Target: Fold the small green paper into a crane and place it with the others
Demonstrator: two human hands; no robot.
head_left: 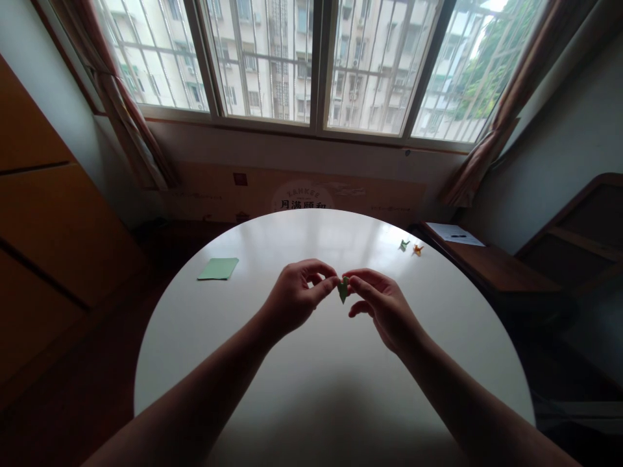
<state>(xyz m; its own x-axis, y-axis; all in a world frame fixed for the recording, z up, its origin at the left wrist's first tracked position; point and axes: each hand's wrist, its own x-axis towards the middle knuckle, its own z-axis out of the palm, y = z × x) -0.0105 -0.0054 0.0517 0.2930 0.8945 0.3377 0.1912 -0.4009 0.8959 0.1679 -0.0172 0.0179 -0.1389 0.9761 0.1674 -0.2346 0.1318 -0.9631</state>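
Observation:
A small folded piece of green paper (343, 291) hangs point-down between my two hands above the white round table (311, 402). My left hand (302, 292) pinches its left side with thumb and forefinger. From the other side my right hand (379, 298) pinches it too, its lower fingers curled loosely below. The paper's upper edges are partly hidden by my fingertips. At the table's far right lie two little folded paper figures that look like cranes, one green (404, 245) and one orange (418, 250).
A stack of square green paper (217, 269) lies on the left of the table. Past the right edge stands a brown wooden bench (481, 266) with a white sheet (453, 234) and a dark pen on it. A long printed box leans below the barred window.

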